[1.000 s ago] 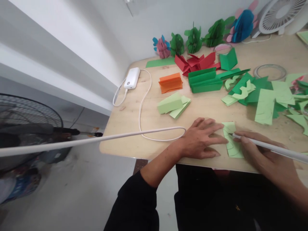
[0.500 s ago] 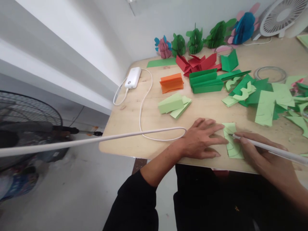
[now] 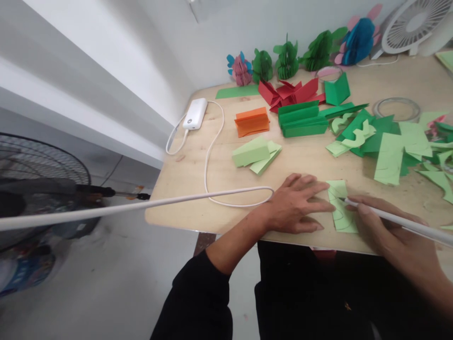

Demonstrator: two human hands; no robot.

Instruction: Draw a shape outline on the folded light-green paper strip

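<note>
My left hand (image 3: 295, 204) lies flat on the wooden table (image 3: 191, 189), its fingertips pressing the left edge of a folded light green paper (image 3: 341, 208) with curved lines drawn on it. My right hand (image 3: 384, 226) grips a long white pen (image 3: 396, 219), whose tip touches the paper just right of the left fingertips.
A white power bank (image 3: 194, 114) and its looping cable (image 3: 212, 156) lie to the left. Behind are light green (image 3: 255, 152), orange (image 3: 251, 122), dark green (image 3: 302, 119) and red (image 3: 288, 92) folded papers, green scraps (image 3: 389, 141), paper ornaments (image 3: 286, 59), a small fan (image 3: 412, 21). A floor fan (image 3: 31, 179) stands left.
The pen tip has shifted very slightly across the light green paper. The left hand has stayed flat in the same place.
</note>
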